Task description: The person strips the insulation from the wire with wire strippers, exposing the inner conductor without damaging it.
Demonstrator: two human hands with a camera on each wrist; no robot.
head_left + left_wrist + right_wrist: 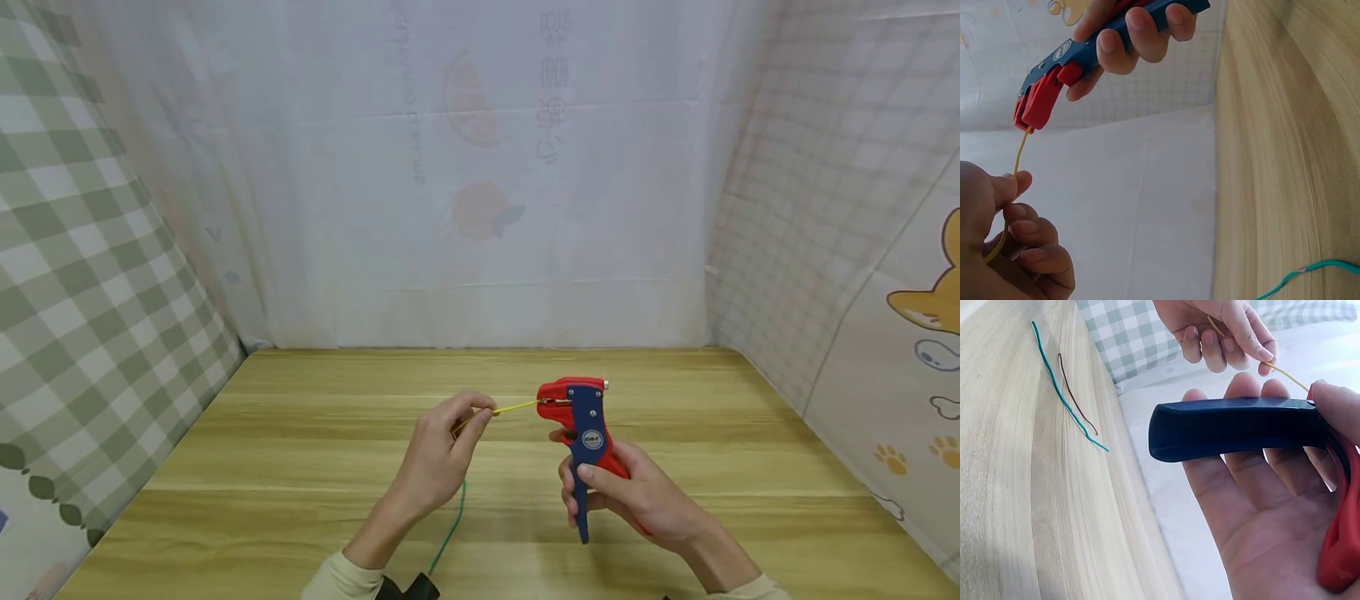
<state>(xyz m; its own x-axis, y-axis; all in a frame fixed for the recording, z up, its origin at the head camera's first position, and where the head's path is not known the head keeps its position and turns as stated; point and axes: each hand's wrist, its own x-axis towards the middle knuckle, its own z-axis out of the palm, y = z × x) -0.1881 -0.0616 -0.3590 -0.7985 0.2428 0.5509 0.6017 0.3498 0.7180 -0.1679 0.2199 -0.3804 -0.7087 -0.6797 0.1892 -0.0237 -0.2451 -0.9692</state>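
Above the table, my right hand (pixel 626 492) grips a red and blue wire stripper (pixel 592 425) by its handles, jaws facing left. Its blue handle (pixel 1235 428) crosses the fingers in the right wrist view, and the red handle (pixel 1342 531) lies toward the palm. My left hand (pixel 442 450) pinches a thin yellow wire (pixel 516 407) between thumb and forefinger. One end of that wire reaches the red jaws of the stripper; in the left wrist view the other part (pixel 999 247) curves back into the palm.
On the wooden table (pixel 300 467) lies a green wire (pixel 453 525), below my left hand. Beside it in the right wrist view is a thin brown wire (pixel 1071 390). A white cloth (pixel 360 250) hangs behind the table, with a checked cloth (pixel 97 250) at the left.
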